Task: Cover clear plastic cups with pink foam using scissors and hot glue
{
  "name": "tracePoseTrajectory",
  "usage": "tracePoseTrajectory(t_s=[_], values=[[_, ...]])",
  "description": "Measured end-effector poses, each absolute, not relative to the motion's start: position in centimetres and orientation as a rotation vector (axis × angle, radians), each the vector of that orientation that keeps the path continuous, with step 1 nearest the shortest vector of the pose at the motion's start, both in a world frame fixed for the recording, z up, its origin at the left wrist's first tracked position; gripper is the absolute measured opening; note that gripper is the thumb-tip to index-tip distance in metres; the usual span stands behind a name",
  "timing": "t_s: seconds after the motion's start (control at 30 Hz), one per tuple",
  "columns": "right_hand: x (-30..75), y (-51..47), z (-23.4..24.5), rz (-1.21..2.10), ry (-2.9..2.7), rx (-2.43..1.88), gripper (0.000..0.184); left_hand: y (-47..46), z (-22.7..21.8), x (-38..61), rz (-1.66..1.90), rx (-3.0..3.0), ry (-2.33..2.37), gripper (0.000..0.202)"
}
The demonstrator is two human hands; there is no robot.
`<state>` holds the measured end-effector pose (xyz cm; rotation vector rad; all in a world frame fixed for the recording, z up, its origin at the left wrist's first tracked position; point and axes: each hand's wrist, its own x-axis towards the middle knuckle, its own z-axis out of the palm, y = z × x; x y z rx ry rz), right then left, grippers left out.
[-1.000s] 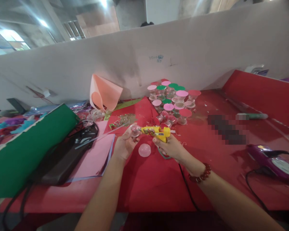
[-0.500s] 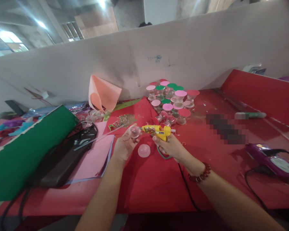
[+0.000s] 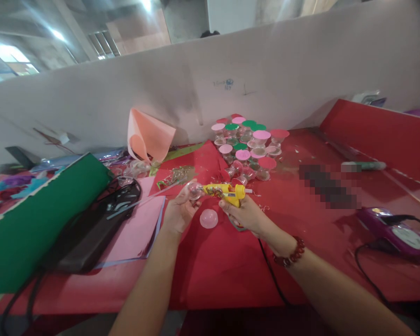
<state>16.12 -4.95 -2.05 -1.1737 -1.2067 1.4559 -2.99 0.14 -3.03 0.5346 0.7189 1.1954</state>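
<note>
My right hand (image 3: 247,214) is wrapped round the grip of a small yellow glue gun (image 3: 224,191), whose nozzle points left. The nozzle tip touches a small clear plastic cup (image 3: 193,189) that my left hand (image 3: 177,212) pinches between its fingers. Both hands hover just above the red table cover (image 3: 224,266). A pink round disc (image 3: 209,218) lies on the cover between my two hands. The gun's black cord (image 3: 271,275) trails back under my right wrist, which wears a red bead bracelet.
A cluster of clear cups capped with pink and green discs (image 3: 248,144) stands behind the hands. A black bag (image 3: 94,228) and pink sheet (image 3: 136,228) lie at the left beside a green sheet (image 3: 35,219). A purple device (image 3: 395,233) rests at the right. A grey partition (image 3: 266,79) closes the back.
The hands, glue gun and cup have drifted slightly up and left in view; the nozzle stays at the clear cup.
</note>
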Motion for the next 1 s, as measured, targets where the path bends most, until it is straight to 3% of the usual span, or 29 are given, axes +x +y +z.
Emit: tracePoseTrajectory(t_s=[0.3,0.73,1.0], values=[[16.3,-4.9,-2.6,1.457,-1.237,-1.176,0.036,0.2,-3.0,-3.2,1.208,0.526,0.705,0.047],[16.4,-5.1,-1.2,1.394,-1.221,-1.266,0.037,0.1,-2.5,-3.3,1.195,0.531,0.709,0.033],[16.4,-4.9,-1.5,1.393,-1.195,-1.192,0.043,0.1,-3.1,-3.3,1.176,0.557,0.704,0.042]])
